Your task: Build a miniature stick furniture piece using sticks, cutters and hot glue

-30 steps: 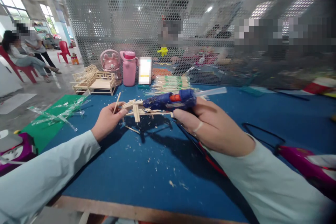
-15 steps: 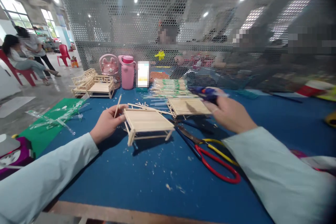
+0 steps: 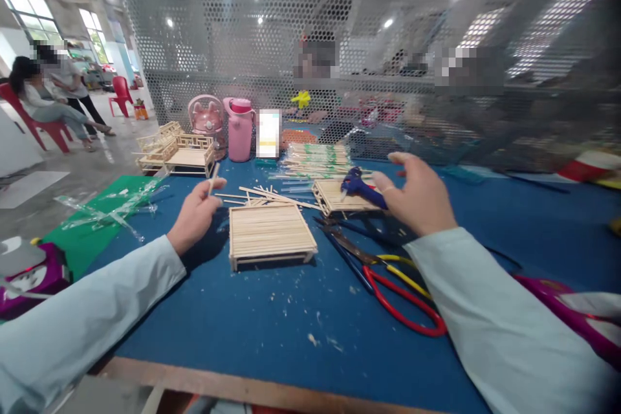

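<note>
My left hand [image 3: 196,217] pinches a short wooden stick [image 3: 214,179], held nearly upright. To the right of that hand a small wooden model table [image 3: 269,231] stands on the blue tabletop, apart from the fingers. My right hand [image 3: 420,197] is open, thumb and fingers spread, just right of a blue glue gun [image 3: 361,189]. The glue gun lies over a second wooden model table [image 3: 327,194], its handle end close to my palm. In front of my right hand lie large scissors [image 3: 361,252] with red and yellow handles.
Loose sticks [image 3: 262,195] lie behind the nearer model table, and bagged stick bundles [image 3: 317,156] farther back. A wooden model sofa [image 3: 182,154], pink flask [image 3: 240,132] and phone [image 3: 268,134] stand before the mesh screen [image 3: 204,32]. A purple device [image 3: 33,278] sits left.
My left hand has let go of the nearer model table, which now stands level. The glue gun has left my right hand and rests on the rear model table; that hand has opened.
</note>
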### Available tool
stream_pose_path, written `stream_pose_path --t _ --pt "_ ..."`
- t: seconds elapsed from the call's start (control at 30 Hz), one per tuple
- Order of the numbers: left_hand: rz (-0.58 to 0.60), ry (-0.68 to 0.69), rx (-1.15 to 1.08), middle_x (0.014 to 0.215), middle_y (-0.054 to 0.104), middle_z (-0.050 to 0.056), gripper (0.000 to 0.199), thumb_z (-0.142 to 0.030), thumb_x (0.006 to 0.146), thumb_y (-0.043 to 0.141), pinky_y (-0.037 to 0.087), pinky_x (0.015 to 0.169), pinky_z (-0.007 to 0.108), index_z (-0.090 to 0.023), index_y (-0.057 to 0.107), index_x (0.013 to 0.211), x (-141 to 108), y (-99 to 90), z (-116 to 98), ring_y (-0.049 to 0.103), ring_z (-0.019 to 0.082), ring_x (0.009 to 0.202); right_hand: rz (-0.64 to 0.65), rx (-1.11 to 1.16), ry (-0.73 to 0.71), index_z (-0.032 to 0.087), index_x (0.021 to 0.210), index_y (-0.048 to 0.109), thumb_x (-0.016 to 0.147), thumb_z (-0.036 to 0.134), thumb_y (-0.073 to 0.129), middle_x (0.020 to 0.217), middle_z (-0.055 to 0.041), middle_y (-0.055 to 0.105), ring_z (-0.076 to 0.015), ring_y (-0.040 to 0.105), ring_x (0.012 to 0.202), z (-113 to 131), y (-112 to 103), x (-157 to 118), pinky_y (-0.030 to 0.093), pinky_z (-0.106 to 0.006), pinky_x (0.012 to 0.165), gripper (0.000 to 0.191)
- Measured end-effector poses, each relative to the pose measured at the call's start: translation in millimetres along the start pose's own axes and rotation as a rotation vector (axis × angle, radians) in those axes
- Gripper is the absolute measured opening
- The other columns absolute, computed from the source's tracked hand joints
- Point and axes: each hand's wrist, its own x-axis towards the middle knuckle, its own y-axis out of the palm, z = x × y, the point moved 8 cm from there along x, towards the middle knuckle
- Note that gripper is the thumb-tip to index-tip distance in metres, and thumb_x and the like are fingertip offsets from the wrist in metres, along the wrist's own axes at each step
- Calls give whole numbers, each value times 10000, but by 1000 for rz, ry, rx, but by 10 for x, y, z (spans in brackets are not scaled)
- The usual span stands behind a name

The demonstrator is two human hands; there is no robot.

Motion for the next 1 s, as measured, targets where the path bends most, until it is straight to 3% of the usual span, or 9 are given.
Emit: stream_pose_path --t 0.1,0.17,0.23,0.37,0.5,0.6,0.67,0.83,1.0 --pt "-128 85 -59 656 545 -5 252 -325 841 423 390 513 217 -182 630 847 -164 -92 -317 497 110 570 -170 363 -106 192 1011 592 847 327 480 967 -99 666 -214 617 810 496 -398 -295 478 -361 761 240" --pt "-42 183 -38 999 623 30 265 -347 870 431 456 709 230 -203 651 910 -351 32 -584 575 145 881 -7 528 -291 215 919 621 855 287 478 883 -41 687 -185 631 796 1014 -448 -540 487 -327 752 173" --pt "124 248 -55 1274 536 12 300 -398 890 425 446 868 263 -235 664 970 -572 246 -782 521 185 1118 193 678 -450 212 996 616 846 278 512 906 -28 699 -162 646 799 1485 -443 -803 496 -286 734 195" --pt "354 229 -134 1343 500 10 362 -491 878 429 411 988 357 -261 683 995 -904 532 -853 423 249 1266 381 866 -469 228 933 645 852 260 529 868 5 709 -131 646 736 1854 -391 -1076 489 -238 676 145" --pt "427 265 50 1342 496 50 353 -440 864 475 303 1072 399 -257 603 1137 -1037 456 -638 337 250 1323 411 873 -383 225 862 641 858 232 513 800 20 688 -121 621 717 1667 -331 -1133 466 -231 684 128" --pt "255 200 262 1310 486 102 636 -403 739 649 339 1021 424 -247 403 1304 -1007 133 -295 429 266 1224 319 897 -121 216 832 591 858 270 502 725 16 624 -122 574 673 1205 -266 -1104 457 -237 656 107" --pt "193 133 455 1166 561 103 489 -392 714 663 366 966 456 -217 518 1147 -986 -10 -80 487 283 1121 297 989 111 211 812 559 849 320 510 690 18 576 -109 523 604 883 -118 -1123 444 -228 587 125" --pt "285 105 595 983 641 76 292 -371 714 645 405 874 441 -212 602 956 -937 94 64 556 272 949 332 1190 568 183 810 578 791 387 556 648 13 530 -91 466 523 502 432 -1251 405 -209 472 206" --pt "295 29 460 902 667 52 183 -318 746 600 435 818 370 -198 610 883 -875 188 107 589 224 853 478 1275 670 182 753 575 734 342 628 675 -9 583 -95 491 523 591 704 -1317 401 -202 428 169"
